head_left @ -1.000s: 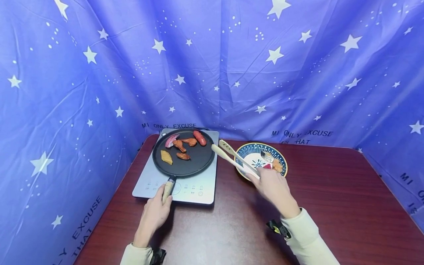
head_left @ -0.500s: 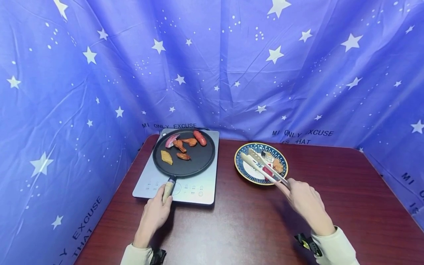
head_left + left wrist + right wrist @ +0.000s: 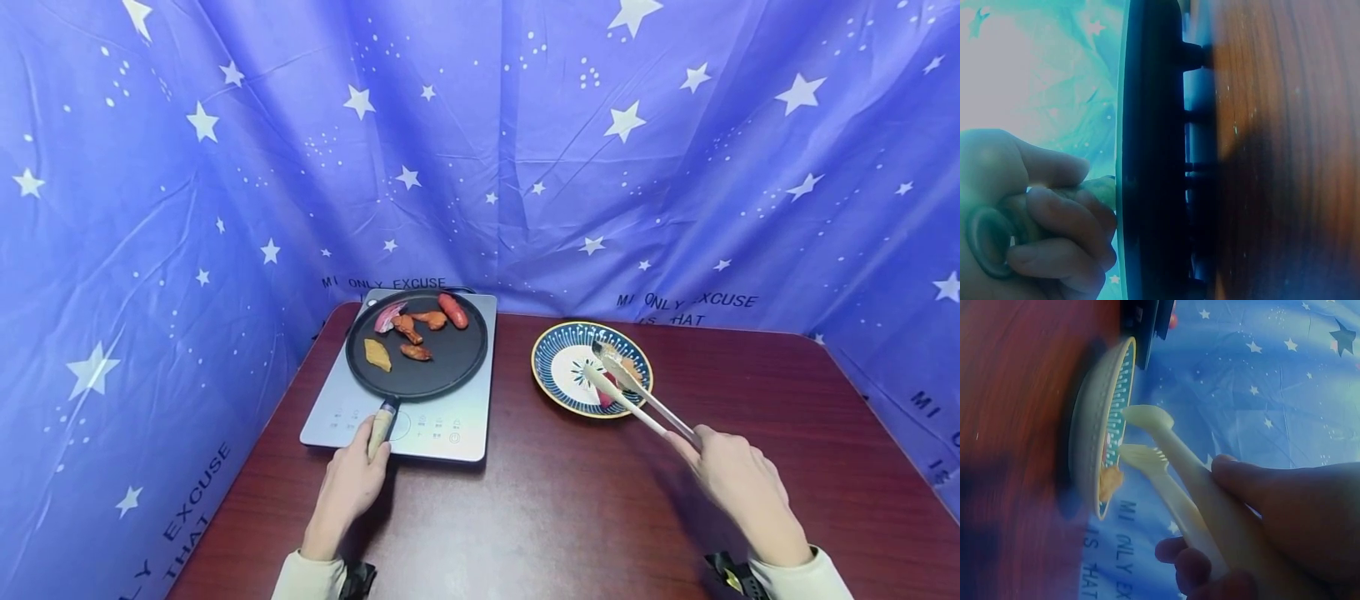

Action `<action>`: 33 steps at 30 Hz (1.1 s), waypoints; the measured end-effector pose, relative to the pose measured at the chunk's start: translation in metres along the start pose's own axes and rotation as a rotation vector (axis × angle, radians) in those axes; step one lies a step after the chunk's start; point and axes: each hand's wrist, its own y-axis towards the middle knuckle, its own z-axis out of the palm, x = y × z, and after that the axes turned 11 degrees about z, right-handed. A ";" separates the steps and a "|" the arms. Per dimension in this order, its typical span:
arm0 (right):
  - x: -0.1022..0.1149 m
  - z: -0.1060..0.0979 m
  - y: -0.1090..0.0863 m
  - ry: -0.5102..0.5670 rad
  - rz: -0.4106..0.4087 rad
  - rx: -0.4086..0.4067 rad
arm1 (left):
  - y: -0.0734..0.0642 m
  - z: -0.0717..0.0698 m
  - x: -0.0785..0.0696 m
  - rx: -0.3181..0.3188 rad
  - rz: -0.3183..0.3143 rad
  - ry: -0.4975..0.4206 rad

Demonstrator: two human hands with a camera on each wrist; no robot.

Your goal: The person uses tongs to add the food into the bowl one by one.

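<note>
My left hand (image 3: 352, 479) grips the handle (image 3: 380, 431) of a flat black frying pan (image 3: 453, 362). On the pan lie a red sausage (image 3: 453, 311), two drumsticks (image 3: 408, 329), a brown wing-like piece (image 3: 416, 352), a yellow piece (image 3: 377, 355) and a pink-and-white slice (image 3: 388, 317). My right hand (image 3: 738, 475) holds pale tongs (image 3: 660, 410), their tips apart over a blue-patterned plate (image 3: 551, 390). Under and beside the tips are a red piece (image 3: 605, 398) and a golden fried piece (image 3: 1110, 482). A dark-and-silvery piece is mostly hidden by the tongs.
The pan stands on a silver induction cooker (image 3: 431, 446) at the table's left. The plate sits to its right on the dark red wooden table (image 3: 525, 517). A blue star-patterned curtain (image 3: 480, 167) hangs behind and at both sides.
My right hand has moved right and back toward me, taking the tongs from the pan's right edge to over the plate. My left hand and the pan stay put.
</note>
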 end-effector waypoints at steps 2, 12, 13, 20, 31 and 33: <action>-0.004 -0.003 -0.002 -0.011 0.007 0.017 | 0.000 0.000 0.000 0.000 -0.002 0.002; -0.005 -0.013 -0.005 -0.056 0.011 0.063 | 0.000 -0.001 0.000 -0.007 -0.003 -0.004; -0.005 -0.013 -0.005 -0.057 0.008 0.060 | 0.000 -0.001 0.000 -0.007 -0.002 -0.005; 0.001 -0.006 0.002 -0.056 -0.021 0.045 | -0.001 0.000 0.000 -0.006 -0.002 -0.002; 0.006 -0.001 0.009 -0.088 -0.040 0.015 | 0.000 0.000 0.000 -0.003 0.002 -0.006; 0.006 -0.001 0.010 -0.088 -0.031 0.032 | 0.000 -0.001 0.000 -0.007 0.002 -0.007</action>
